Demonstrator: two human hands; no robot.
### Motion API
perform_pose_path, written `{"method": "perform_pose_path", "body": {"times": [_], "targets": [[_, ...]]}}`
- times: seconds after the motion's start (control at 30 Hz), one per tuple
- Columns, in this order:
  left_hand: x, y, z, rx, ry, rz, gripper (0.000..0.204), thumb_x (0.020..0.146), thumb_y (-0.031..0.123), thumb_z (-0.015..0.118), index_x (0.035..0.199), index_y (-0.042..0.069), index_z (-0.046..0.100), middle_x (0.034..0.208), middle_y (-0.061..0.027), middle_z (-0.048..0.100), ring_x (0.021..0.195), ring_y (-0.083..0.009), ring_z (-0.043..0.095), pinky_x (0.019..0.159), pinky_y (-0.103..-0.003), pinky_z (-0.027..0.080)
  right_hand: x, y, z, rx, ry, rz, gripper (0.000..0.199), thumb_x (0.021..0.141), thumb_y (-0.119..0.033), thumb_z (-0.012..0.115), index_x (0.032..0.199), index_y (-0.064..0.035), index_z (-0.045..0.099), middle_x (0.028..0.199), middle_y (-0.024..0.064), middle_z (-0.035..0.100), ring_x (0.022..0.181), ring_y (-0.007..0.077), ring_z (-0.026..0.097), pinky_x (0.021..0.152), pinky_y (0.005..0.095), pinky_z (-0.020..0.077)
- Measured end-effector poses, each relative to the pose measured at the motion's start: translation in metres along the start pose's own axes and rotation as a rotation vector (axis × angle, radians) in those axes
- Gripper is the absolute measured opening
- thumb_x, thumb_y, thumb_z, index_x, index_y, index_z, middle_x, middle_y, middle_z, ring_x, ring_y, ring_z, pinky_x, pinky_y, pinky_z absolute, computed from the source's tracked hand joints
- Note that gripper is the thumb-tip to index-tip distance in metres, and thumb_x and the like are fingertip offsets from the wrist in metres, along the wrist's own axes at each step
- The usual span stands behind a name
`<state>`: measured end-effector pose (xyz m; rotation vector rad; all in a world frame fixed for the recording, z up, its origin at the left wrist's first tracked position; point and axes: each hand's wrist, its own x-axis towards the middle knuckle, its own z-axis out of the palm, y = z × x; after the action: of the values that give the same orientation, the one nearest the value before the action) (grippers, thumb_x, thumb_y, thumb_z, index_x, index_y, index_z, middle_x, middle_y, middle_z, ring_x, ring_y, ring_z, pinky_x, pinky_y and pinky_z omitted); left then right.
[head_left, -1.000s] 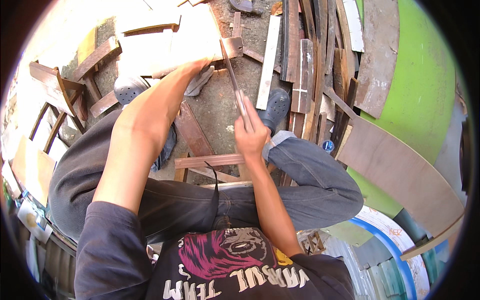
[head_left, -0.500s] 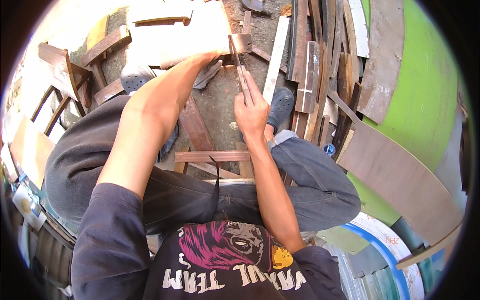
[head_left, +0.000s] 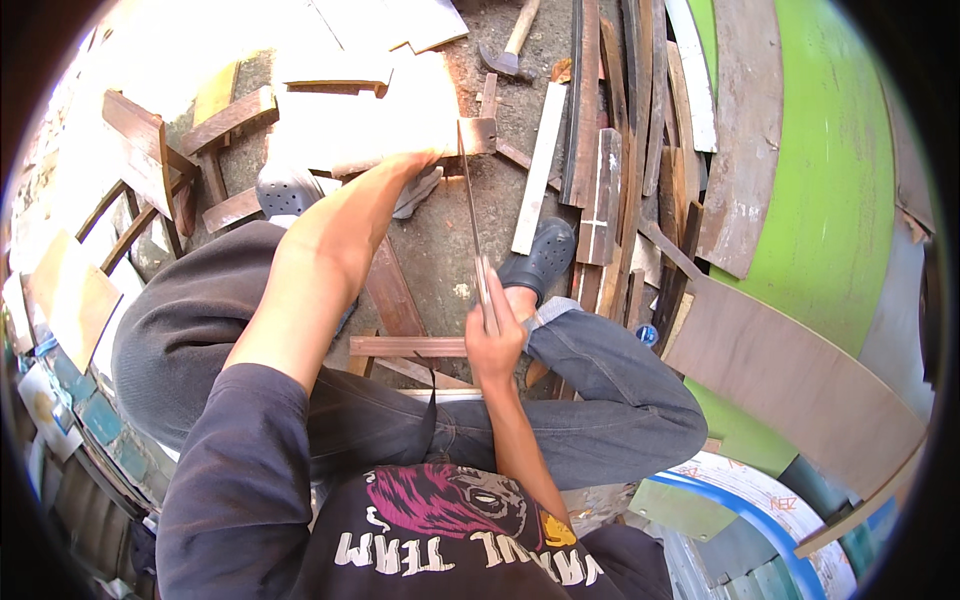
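My right hand (head_left: 494,340) is closed around the handle of a handsaw. Its long thin blade (head_left: 472,210) points away from me and crosses a wooden board (head_left: 480,136) near the board's brown right end. At the board, just left of the blade, is my left hand (head_left: 432,160); glare washes out its fingers, so its grip cannot be made out. Below the left wrist lies a grey, cloth-like thing (head_left: 418,192).
A hammer (head_left: 513,48) lies beyond the board. Several long wooden strips (head_left: 600,200) are piled at the right, beside a white strip (head_left: 538,165) and my shoe (head_left: 545,255). Wooden frame pieces (head_left: 145,150) stand at the left. A low wooden crosspiece (head_left: 410,346) is between my legs.
My right hand has drawn the saw back toward me, so more of the blade shows this side of the board. My left hand stays at the board. The view has shifted slightly, revealing the hammer.
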<state>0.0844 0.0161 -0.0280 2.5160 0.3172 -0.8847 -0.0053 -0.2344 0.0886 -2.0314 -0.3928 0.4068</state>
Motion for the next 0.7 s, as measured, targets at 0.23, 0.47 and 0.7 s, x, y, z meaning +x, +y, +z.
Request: {"method": "perform_pose_path", "body": {"times": [0.23, 0.47, 0.7], "targets": [[-0.007, -0.004, 0.011, -0.018, -0.024, -0.029, 0.051, 0.102, 0.040, 0.044, 0.127, -0.002, 0.057, 0.118, -0.0247, 0.061, 0.103, -0.0306, 0.066, 0.087, -0.041, 0.053, 0.089, -0.005, 0.024, 0.212, -0.017, 0.326, 0.050, 0.084, 0.006, 0.049, 0.133, 0.0091, 0.055, 0.126, 0.0182, 0.066, 0.109, 0.0193, 0.067, 0.090, 0.0261, 0.0496], [-0.010, -0.029, 0.006, -0.053, -0.033, -0.087, 0.052, 0.102, 0.041, 0.044, 0.127, -0.002, 0.057, 0.119, -0.0251, 0.061, 0.104, -0.0308, 0.066, 0.088, -0.041, 0.053, 0.009, 0.009, 0.017, 0.071, 0.072, -0.041, 0.051, 0.083, 0.006, 0.052, 0.134, 0.0081, 0.055, 0.127, 0.0171, 0.066, 0.114, 0.0198, 0.064, 0.094, 0.0268, 0.0484], [-0.013, -0.024, 0.015, -0.082, -0.073, -0.057, 0.052, 0.102, 0.041, 0.044, 0.128, -0.002, 0.057, 0.120, -0.0255, 0.061, 0.104, -0.0310, 0.066, 0.088, -0.041, 0.053, 0.080, 0.006, 0.039, 0.213, 0.012, 0.184, 0.057, 0.084, 0.006, 0.051, 0.141, 0.0006, 0.050, 0.138, 0.0150, 0.059, 0.126, 0.0200, 0.058, 0.099, 0.0289, 0.0474]]}}
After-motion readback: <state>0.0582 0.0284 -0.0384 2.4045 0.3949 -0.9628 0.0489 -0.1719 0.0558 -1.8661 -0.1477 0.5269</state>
